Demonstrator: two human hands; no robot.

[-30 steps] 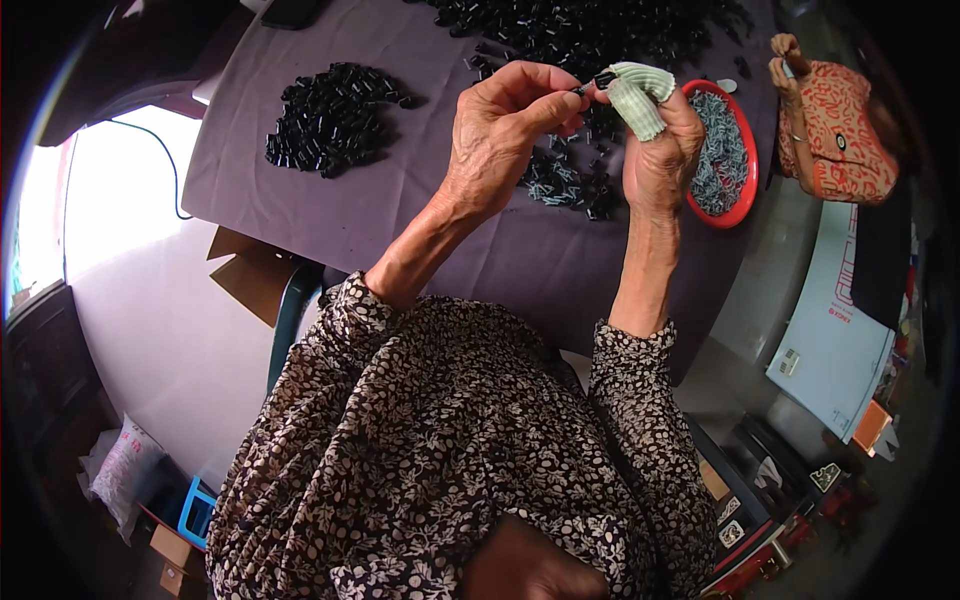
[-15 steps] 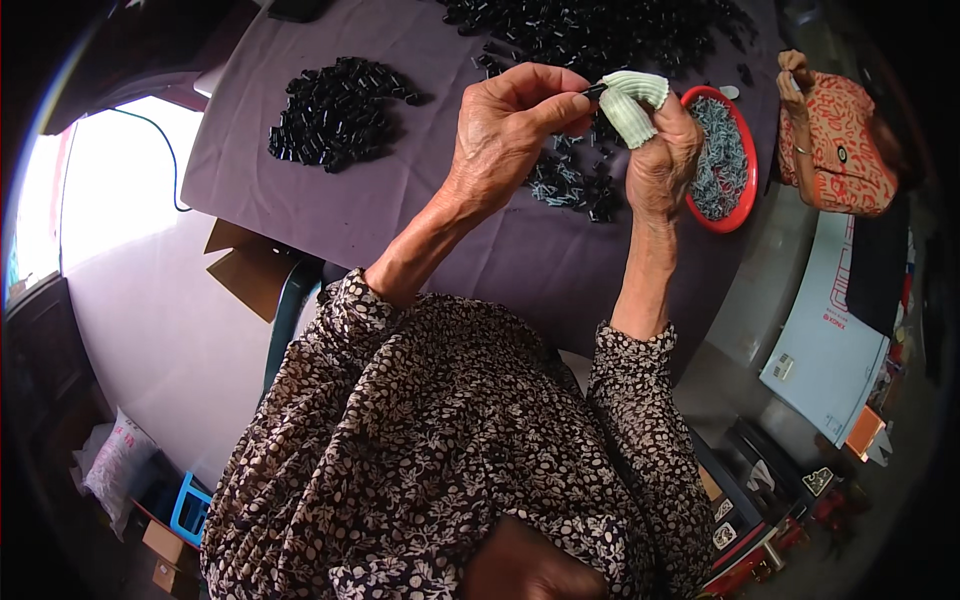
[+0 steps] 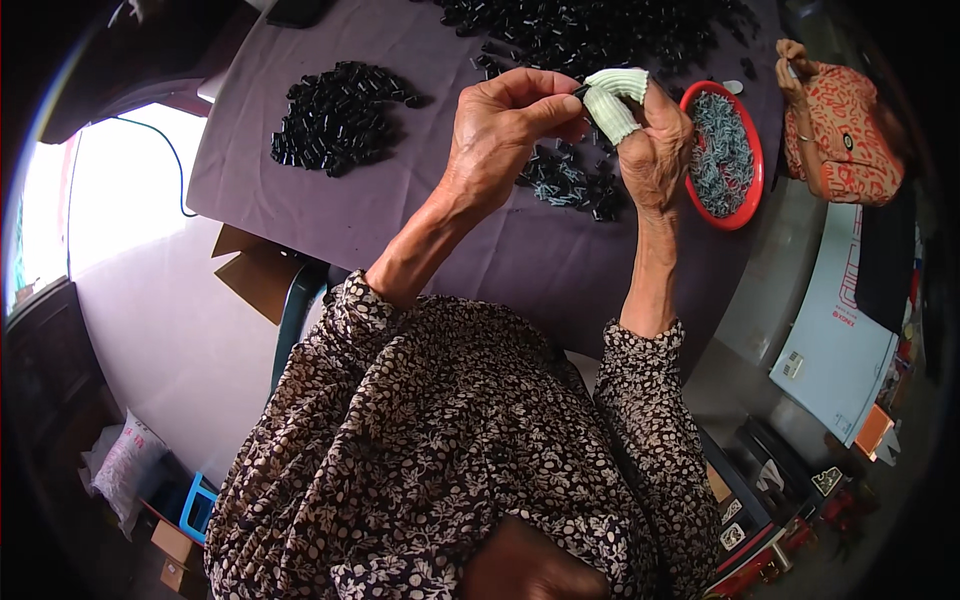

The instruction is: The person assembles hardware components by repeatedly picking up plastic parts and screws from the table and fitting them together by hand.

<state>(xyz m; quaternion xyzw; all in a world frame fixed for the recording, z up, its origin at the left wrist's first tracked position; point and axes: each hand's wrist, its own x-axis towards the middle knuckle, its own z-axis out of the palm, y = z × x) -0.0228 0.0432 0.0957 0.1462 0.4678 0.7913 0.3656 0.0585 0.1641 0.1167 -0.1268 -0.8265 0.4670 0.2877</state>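
My left hand [image 3: 490, 140] pinches a small black tubular piece [image 3: 580, 92] between thumb and forefinger. Pale ribbed fabric covers [image 3: 610, 110] sleeve two digits of my right hand [image 3: 657, 160]. Those covered tips close on the far end of the black piece, so whatever sits between them is hidden. Just beneath the hands lies a small mixed heap of grey screw-like pieces [image 3: 555, 190] and black pieces. A red oval tray [image 3: 756, 180] full of similar grey pieces [image 3: 720, 150] stands right of my right hand.
A heap of black pieces [image 3: 335, 115] lies on the left of the purple-grey tablecloth [image 3: 400, 225]. A larger black heap [image 3: 590, 35] spreads along the far side. Beyond the table's right edge sits another person in orange patterned clothing [image 3: 850, 135], hands raised.
My right hand has shifted slightly left, nearer my left hand, with its covered fingers more closely gathered round the black piece. The whole view has moved a little.
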